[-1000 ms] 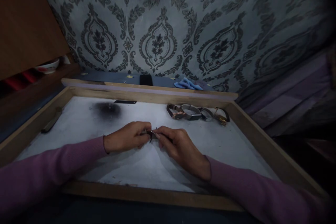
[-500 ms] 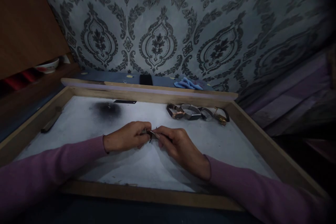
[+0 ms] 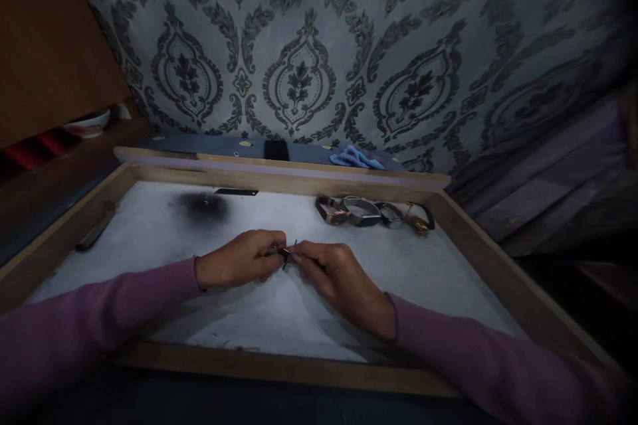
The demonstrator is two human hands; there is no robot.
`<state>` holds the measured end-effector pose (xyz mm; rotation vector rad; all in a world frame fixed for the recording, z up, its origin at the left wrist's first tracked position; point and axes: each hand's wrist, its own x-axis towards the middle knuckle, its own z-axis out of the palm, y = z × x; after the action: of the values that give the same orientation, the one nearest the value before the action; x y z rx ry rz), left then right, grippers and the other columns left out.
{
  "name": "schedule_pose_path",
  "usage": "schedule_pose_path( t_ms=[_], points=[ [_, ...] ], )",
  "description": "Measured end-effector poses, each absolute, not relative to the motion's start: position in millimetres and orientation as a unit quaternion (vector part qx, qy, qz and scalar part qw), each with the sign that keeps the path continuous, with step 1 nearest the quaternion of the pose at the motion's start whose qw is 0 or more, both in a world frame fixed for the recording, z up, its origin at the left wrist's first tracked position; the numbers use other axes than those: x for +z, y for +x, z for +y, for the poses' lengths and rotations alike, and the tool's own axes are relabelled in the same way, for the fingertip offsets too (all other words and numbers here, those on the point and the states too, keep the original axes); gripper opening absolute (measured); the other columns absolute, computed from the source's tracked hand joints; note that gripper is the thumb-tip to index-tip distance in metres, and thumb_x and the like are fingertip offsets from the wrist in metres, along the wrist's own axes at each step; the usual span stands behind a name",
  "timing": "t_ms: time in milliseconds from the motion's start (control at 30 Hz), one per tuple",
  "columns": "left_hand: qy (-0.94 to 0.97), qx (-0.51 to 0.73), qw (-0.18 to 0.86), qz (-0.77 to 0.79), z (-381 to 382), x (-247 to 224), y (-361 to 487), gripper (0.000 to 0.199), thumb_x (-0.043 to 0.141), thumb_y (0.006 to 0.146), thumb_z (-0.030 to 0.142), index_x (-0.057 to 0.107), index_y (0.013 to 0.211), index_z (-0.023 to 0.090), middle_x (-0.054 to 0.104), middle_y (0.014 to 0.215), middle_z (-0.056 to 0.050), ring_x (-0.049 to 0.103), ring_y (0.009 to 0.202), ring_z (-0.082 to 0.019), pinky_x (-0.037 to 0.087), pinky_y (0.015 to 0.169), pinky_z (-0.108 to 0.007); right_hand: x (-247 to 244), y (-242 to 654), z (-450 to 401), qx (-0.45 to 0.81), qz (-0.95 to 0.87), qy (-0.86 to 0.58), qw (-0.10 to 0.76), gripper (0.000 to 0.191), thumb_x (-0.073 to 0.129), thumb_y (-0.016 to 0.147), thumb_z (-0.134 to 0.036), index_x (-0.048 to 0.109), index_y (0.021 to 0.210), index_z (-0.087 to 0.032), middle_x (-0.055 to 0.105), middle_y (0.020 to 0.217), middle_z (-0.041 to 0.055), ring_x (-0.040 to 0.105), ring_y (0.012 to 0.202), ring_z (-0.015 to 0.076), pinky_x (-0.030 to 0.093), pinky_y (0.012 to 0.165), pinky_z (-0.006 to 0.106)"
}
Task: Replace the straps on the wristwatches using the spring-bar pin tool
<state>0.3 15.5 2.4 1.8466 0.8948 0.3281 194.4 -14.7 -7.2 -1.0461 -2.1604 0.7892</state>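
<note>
My left hand (image 3: 244, 259) is closed around a small dark piece (image 3: 284, 254) with thin ends sticking out, over the middle of a wooden-framed tray (image 3: 279, 362). Its kind is hard to make out, since the fingers cover most of it. From the other side my right hand (image 3: 339, 272) pinches at the same spot, its thumb and forefinger touching the piece or something thin and shiny against it. Several watches lie in a row at the back right of the tray: a brown-strapped rose-gold one (image 3: 333, 214), a grey one (image 3: 363, 212), a dark one (image 3: 391, 215) and a gold-coloured one (image 3: 419, 224).
A flat black strip (image 3: 236, 192) lies near the tray's back wall, by a dark smudge (image 3: 202, 209). At the left wall rests a narrow dark tool (image 3: 96, 229). Beyond the back rim are a blue cloth (image 3: 356, 157) and a black object (image 3: 276, 150).
The hands keep the same grip at the same place, with only a slight shift of the fingers. The whole view has moved very little.
</note>
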Motion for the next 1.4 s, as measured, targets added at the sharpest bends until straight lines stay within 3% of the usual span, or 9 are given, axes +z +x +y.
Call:
schedule_pose_path(
  t_ms=[600, 1400],
  points=[
    [0.774, 0.124, 0.488, 0.384, 14.8, 4.0, 1.9, 0.007, 0.045, 0.083, 0.018, 0.048, 0.078, 0.018, 0.05, 0.056, 0.005, 0.047, 0.053, -0.011, 0.035, 0.053, -0.022, -11.9, 196.7, -13.2, 0.27, -0.837, -0.375, 0.293, 0.025, 0.045, 0.093, -0.014, 0.068, 0.084, -0.014, 0.066, 0.071, 0.0024, 0.057, 0.06, 0.0107, 0.045, 0.059, 0.023],
    [0.798, 0.086, 0.455, 0.387, 13.9, 12.9, 5.6, 0.01, 0.044, 0.082, 0.01, 0.051, 0.079, 0.016, 0.048, 0.052, 0.007, 0.045, 0.049, -0.009, 0.033, 0.05, -0.019, -12.6, 199.6, -9.8, 0.279, -0.845, -0.351, 0.291, 0.029, 0.044, 0.094, -0.016, 0.063, 0.072, -0.013, 0.055, 0.06, -0.0002, 0.049, 0.054, 0.0091, 0.036, 0.051, 0.022]
  ],
)
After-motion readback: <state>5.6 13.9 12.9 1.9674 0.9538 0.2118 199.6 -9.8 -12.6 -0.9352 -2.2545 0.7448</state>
